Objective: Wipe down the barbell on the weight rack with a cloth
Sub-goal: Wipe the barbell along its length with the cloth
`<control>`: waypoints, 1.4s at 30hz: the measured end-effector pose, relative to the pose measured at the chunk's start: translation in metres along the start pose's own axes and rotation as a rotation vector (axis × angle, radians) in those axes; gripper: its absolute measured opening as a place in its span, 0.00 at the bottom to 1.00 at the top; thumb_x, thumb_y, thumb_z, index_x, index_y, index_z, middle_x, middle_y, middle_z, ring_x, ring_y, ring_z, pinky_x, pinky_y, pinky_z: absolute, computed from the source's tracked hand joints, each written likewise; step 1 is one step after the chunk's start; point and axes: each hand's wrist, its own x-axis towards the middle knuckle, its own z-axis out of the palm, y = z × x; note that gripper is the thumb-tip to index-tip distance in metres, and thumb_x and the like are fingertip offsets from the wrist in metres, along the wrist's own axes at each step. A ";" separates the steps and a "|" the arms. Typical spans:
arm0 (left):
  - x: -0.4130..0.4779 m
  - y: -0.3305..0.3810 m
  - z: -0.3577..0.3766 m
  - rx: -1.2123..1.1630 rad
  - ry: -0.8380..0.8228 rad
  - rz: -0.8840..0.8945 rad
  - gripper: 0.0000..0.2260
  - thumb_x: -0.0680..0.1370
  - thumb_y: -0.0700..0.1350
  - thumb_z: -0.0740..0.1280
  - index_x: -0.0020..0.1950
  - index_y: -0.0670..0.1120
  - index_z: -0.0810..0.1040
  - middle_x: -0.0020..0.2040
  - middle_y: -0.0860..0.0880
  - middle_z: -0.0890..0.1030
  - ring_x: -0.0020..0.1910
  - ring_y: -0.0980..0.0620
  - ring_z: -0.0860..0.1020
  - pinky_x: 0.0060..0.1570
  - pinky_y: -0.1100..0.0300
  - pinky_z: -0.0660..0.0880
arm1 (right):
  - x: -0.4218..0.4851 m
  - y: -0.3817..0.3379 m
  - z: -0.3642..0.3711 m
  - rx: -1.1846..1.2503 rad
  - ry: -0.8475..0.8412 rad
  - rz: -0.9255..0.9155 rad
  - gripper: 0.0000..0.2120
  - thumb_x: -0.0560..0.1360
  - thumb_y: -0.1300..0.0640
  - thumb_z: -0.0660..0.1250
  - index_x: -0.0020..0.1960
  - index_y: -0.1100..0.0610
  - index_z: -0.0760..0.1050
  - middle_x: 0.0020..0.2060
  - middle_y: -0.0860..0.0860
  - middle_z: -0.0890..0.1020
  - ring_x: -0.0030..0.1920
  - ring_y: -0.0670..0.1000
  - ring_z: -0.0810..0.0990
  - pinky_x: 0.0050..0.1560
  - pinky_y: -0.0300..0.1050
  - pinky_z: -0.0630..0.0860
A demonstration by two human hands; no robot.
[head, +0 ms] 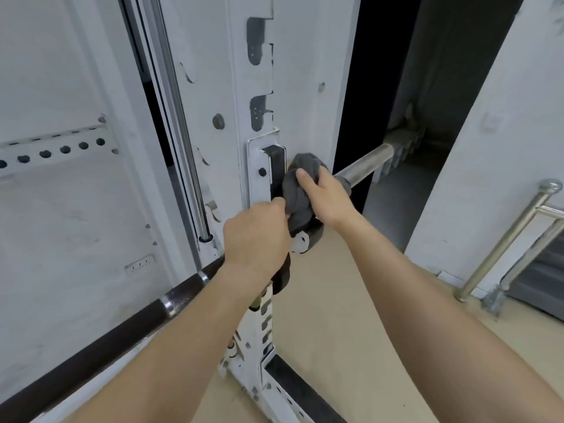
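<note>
The barbell (100,331) runs from the lower left, dark and knurled with steel rings, up past the white rack upright (244,71); its bright steel sleeve (366,164) sticks out to the right. A grey cloth (300,190) is bunched around the bar right next to the rack's hook. My right hand (326,193) is closed over the cloth from the right, thumb on top. My left hand (259,236) grips the bar at the rack, fingertips touching the cloth's lower edge. The bar between the hands is hidden.
A chrome guide rod (180,117) runs down the rack's left side. White panels with holes (52,152) stand on the left. A steel handrail (512,236) rises at the right. A dark doorway (396,71) opens behind the sleeve. The floor is beige.
</note>
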 end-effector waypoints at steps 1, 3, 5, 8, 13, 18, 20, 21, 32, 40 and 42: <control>0.004 -0.002 -0.003 -0.052 0.045 -0.036 0.08 0.83 0.50 0.58 0.48 0.48 0.72 0.37 0.50 0.75 0.32 0.46 0.75 0.32 0.55 0.72 | 0.002 0.002 0.001 -0.047 0.036 -0.029 0.20 0.80 0.41 0.61 0.61 0.55 0.74 0.54 0.50 0.82 0.55 0.52 0.80 0.59 0.51 0.76; 0.015 0.001 -0.012 -0.168 0.121 -0.091 0.11 0.84 0.53 0.56 0.50 0.49 0.73 0.36 0.49 0.77 0.34 0.45 0.77 0.34 0.52 0.76 | 0.003 0.008 -0.002 0.005 0.144 -0.045 0.16 0.79 0.44 0.66 0.57 0.56 0.74 0.48 0.48 0.81 0.50 0.50 0.80 0.52 0.48 0.77; 0.030 0.011 -0.022 -0.289 0.188 -0.112 0.12 0.83 0.55 0.57 0.52 0.50 0.75 0.38 0.50 0.79 0.37 0.45 0.77 0.37 0.51 0.77 | 0.002 0.009 -0.014 0.228 0.228 0.010 0.17 0.77 0.44 0.69 0.57 0.55 0.73 0.47 0.47 0.80 0.48 0.47 0.80 0.48 0.44 0.77; 0.062 0.033 -0.037 -0.429 0.234 -0.121 0.12 0.82 0.55 0.59 0.51 0.50 0.77 0.42 0.50 0.79 0.40 0.47 0.75 0.37 0.54 0.71 | 0.008 0.015 -0.046 0.438 0.263 0.114 0.27 0.74 0.33 0.65 0.60 0.54 0.72 0.51 0.49 0.82 0.51 0.49 0.82 0.55 0.50 0.79; 0.122 0.059 -0.050 -0.307 0.282 -0.127 0.14 0.80 0.57 0.62 0.51 0.49 0.79 0.47 0.48 0.82 0.49 0.44 0.79 0.39 0.53 0.71 | 0.013 0.046 -0.105 0.459 0.143 0.122 0.30 0.70 0.28 0.64 0.56 0.51 0.80 0.51 0.50 0.86 0.51 0.51 0.85 0.60 0.54 0.79; 0.171 0.103 -0.064 -0.186 0.282 -0.004 0.16 0.75 0.63 0.66 0.53 0.53 0.79 0.50 0.52 0.82 0.51 0.47 0.78 0.41 0.56 0.67 | 0.004 0.090 -0.140 0.583 -0.064 0.122 0.09 0.78 0.48 0.69 0.52 0.53 0.80 0.43 0.47 0.87 0.45 0.48 0.87 0.47 0.45 0.82; 0.182 0.105 -0.050 -0.083 0.122 -0.010 0.17 0.75 0.61 0.67 0.57 0.51 0.78 0.55 0.49 0.81 0.55 0.45 0.78 0.45 0.54 0.70 | 0.009 0.109 -0.144 0.571 -0.091 0.196 0.07 0.78 0.53 0.69 0.54 0.54 0.80 0.45 0.51 0.88 0.48 0.53 0.87 0.52 0.51 0.82; 0.183 0.103 -0.038 0.012 -0.009 -0.039 0.18 0.76 0.59 0.67 0.60 0.49 0.77 0.59 0.46 0.80 0.57 0.42 0.77 0.49 0.52 0.72 | 0.012 0.117 -0.144 0.545 -0.093 0.243 0.08 0.77 0.54 0.69 0.55 0.55 0.81 0.46 0.53 0.88 0.49 0.55 0.86 0.55 0.54 0.81; 0.172 0.088 0.046 -0.105 -0.848 -0.151 0.35 0.76 0.69 0.62 0.70 0.42 0.72 0.67 0.44 0.75 0.62 0.45 0.74 0.60 0.54 0.68 | 0.076 0.098 -0.129 0.650 0.015 0.146 0.06 0.78 0.58 0.69 0.53 0.53 0.83 0.53 0.54 0.85 0.55 0.54 0.84 0.56 0.49 0.81; 0.188 0.099 0.048 -0.036 -0.320 -0.206 0.15 0.78 0.43 0.63 0.64 0.47 0.72 0.59 0.45 0.77 0.50 0.45 0.74 0.44 0.53 0.68 | 0.120 0.133 -0.111 -0.326 0.162 0.109 0.27 0.78 0.54 0.59 0.77 0.44 0.61 0.66 0.55 0.71 0.62 0.60 0.70 0.55 0.53 0.73; 0.177 0.109 0.054 0.092 -0.368 -0.178 0.12 0.79 0.44 0.61 0.62 0.47 0.74 0.54 0.47 0.77 0.47 0.45 0.72 0.42 0.54 0.66 | 0.117 0.141 -0.101 -0.565 0.238 0.049 0.26 0.79 0.51 0.57 0.77 0.43 0.62 0.67 0.57 0.65 0.65 0.62 0.64 0.61 0.58 0.70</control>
